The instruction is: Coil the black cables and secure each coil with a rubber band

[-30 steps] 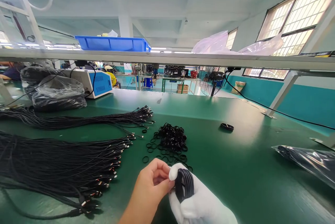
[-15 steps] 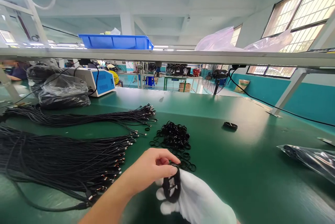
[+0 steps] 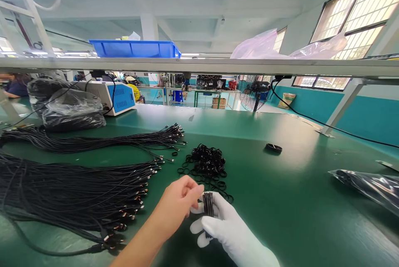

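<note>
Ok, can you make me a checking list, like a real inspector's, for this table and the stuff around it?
Surface: green tabletop, shiny.
Things in hand: black coil, strands side by side.
Clutter: pile of small black rings, some scattered; another dark coil farther right; clear bag near the right edge.
Hands: gloved right hand holds the first coil; bare left hand is close beside it, contact unclear.
Cables: front bunch and rear bunch at left, connector ends pointing right.
Surroundings: shelf above bearing a blue tray; fan beyond the table.

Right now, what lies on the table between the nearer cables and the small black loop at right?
In the head view, a pile of black rings lies between the nearer cables and the black loop.
</note>
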`<action>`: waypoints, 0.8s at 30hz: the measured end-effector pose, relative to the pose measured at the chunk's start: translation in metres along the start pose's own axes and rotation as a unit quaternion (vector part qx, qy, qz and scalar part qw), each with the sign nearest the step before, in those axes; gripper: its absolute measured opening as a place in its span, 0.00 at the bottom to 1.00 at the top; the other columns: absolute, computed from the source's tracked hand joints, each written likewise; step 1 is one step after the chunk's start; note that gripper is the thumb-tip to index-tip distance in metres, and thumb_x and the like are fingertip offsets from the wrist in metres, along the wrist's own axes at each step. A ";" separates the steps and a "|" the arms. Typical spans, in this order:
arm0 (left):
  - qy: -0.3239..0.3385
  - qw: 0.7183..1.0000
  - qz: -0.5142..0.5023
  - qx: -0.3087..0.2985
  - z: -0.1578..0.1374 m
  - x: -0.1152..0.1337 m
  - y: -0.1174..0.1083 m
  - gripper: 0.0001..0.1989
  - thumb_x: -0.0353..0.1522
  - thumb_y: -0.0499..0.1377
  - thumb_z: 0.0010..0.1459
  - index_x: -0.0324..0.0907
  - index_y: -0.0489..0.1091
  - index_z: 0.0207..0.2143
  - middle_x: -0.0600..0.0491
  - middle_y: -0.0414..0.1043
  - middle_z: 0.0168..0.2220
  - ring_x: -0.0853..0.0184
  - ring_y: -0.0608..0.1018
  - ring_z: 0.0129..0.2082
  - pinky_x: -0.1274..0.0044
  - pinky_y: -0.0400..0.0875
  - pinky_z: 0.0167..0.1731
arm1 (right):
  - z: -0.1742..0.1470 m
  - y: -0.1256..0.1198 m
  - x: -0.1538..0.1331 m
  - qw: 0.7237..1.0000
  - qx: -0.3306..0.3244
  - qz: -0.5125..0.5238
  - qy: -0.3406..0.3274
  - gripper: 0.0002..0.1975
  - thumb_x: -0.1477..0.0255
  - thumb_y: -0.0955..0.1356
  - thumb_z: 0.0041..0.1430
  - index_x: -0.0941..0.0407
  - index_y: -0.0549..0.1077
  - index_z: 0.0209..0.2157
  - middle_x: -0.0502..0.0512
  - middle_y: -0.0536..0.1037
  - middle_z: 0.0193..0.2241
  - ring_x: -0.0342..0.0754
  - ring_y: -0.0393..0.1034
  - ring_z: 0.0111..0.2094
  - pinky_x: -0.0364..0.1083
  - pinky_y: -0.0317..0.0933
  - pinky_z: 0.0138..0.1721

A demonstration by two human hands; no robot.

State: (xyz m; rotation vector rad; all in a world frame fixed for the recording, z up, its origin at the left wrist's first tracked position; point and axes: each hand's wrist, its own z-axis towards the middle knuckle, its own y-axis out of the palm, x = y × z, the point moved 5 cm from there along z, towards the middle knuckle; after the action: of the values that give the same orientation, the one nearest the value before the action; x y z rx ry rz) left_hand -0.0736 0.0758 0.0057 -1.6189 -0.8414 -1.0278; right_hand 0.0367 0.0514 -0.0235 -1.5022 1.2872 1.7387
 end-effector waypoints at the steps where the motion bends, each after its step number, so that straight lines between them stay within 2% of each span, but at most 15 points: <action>1: -0.010 0.999 -0.035 -0.020 -0.004 -0.002 0.003 0.12 0.40 0.53 0.54 0.40 0.64 0.28 0.58 0.65 0.22 0.72 0.64 0.20 0.80 0.55 0.20 | 0.001 0.001 0.000 1.000 -0.018 0.009 -0.008 0.20 0.67 0.70 0.45 0.59 0.64 0.39 0.57 0.68 0.37 0.50 0.68 0.34 0.46 0.62 0.30; 4: -0.030 0.993 -0.099 -0.061 -0.013 -0.011 0.012 0.08 0.33 0.57 0.49 0.40 0.60 0.23 0.60 0.60 0.20 0.74 0.61 0.20 0.81 0.54 0.20 | 0.003 0.003 0.000 0.998 -0.059 0.018 -0.016 0.18 0.72 0.70 0.45 0.59 0.65 0.39 0.53 0.71 0.32 0.48 0.68 0.33 0.45 0.61 0.31; 7: -0.029 0.990 -0.132 -0.044 -0.016 -0.021 0.015 0.08 0.31 0.57 0.47 0.40 0.59 0.22 0.61 0.58 0.19 0.74 0.59 0.20 0.81 0.54 0.21 | 0.003 0.002 0.004 0.998 -0.056 0.020 -0.005 0.18 0.81 0.69 0.39 0.59 0.65 0.36 0.51 0.73 0.31 0.45 0.67 0.32 0.42 0.60 0.32; 11: -0.017 0.983 -0.172 -0.054 -0.015 -0.029 0.019 0.08 0.33 0.57 0.49 0.40 0.60 0.23 0.61 0.58 0.18 0.75 0.59 0.19 0.81 0.53 0.21 | 0.003 0.004 0.011 0.994 -0.093 0.057 0.031 0.17 0.76 0.70 0.41 0.61 0.65 0.36 0.55 0.74 0.32 0.49 0.68 0.35 0.46 0.61 0.33; 13: -0.009 0.983 -0.176 -0.053 -0.013 -0.029 0.019 0.09 0.34 0.57 0.49 0.40 0.60 0.23 0.61 0.58 0.18 0.75 0.59 0.19 0.81 0.54 0.21 | 0.004 0.002 0.013 0.995 -0.074 0.055 0.032 0.17 0.78 0.71 0.38 0.60 0.65 0.33 0.54 0.73 0.31 0.48 0.68 0.34 0.44 0.61 0.32; 16: -0.013 0.992 -0.121 -0.036 -0.013 -0.029 0.017 0.11 0.37 0.54 0.52 0.40 0.60 0.22 0.60 0.58 0.18 0.73 0.61 0.19 0.80 0.56 0.21 | 0.004 0.000 0.013 0.996 -0.058 0.057 0.033 0.17 0.79 0.73 0.35 0.60 0.65 0.30 0.52 0.72 0.29 0.46 0.67 0.32 0.42 0.60 0.29; 18: -0.005 0.999 -0.021 0.028 -0.016 -0.028 0.010 0.12 0.38 0.51 0.55 0.41 0.63 0.23 0.58 0.61 0.19 0.71 0.64 0.20 0.79 0.57 0.21 | 0.003 0.002 0.014 0.991 -0.081 0.094 0.052 0.20 0.74 0.74 0.38 0.60 0.67 0.35 0.55 0.72 0.33 0.48 0.68 0.35 0.43 0.62 0.30; 19: 0.015 0.997 0.034 0.071 -0.019 -0.027 0.006 0.11 0.36 0.50 0.56 0.41 0.65 0.25 0.57 0.64 0.21 0.69 0.66 0.22 0.78 0.59 0.22 | 0.002 0.003 0.015 0.988 -0.091 0.110 0.062 0.22 0.71 0.74 0.39 0.60 0.67 0.37 0.56 0.71 0.36 0.48 0.69 0.36 0.44 0.62 0.31; 21: 0.095 0.979 0.120 0.133 -0.025 -0.021 0.002 0.08 0.28 0.50 0.55 0.43 0.68 0.34 0.55 0.68 0.31 0.68 0.71 0.28 0.77 0.65 0.28 | 0.002 0.003 0.017 0.986 -0.091 0.118 0.072 0.25 0.71 0.75 0.38 0.60 0.67 0.40 0.55 0.70 0.38 0.48 0.69 0.35 0.44 0.63 0.32; 22: 0.150 0.966 0.150 0.146 -0.027 -0.018 0.003 0.14 0.23 0.50 0.53 0.45 0.68 0.39 0.54 0.69 0.36 0.68 0.72 0.31 0.77 0.66 0.32 | 0.003 0.002 0.018 0.988 -0.088 0.110 0.069 0.26 0.72 0.76 0.35 0.60 0.68 0.39 0.54 0.70 0.36 0.47 0.69 0.34 0.44 0.63 0.32; 24: 0.262 0.931 0.193 0.163 -0.033 -0.014 0.009 0.20 0.19 0.49 0.50 0.47 0.67 0.42 0.55 0.70 0.38 0.69 0.74 0.34 0.78 0.68 0.35 | 0.005 0.002 0.020 0.991 -0.076 0.095 0.059 0.25 0.76 0.77 0.31 0.60 0.68 0.35 0.50 0.70 0.31 0.46 0.68 0.32 0.43 0.62 0.30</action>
State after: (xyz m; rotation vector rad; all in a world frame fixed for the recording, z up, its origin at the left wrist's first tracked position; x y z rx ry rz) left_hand -0.0782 0.0414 -0.0061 -1.0889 -0.2906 -0.9145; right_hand 0.0278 0.0509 -0.0422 -1.6361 1.4250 1.9317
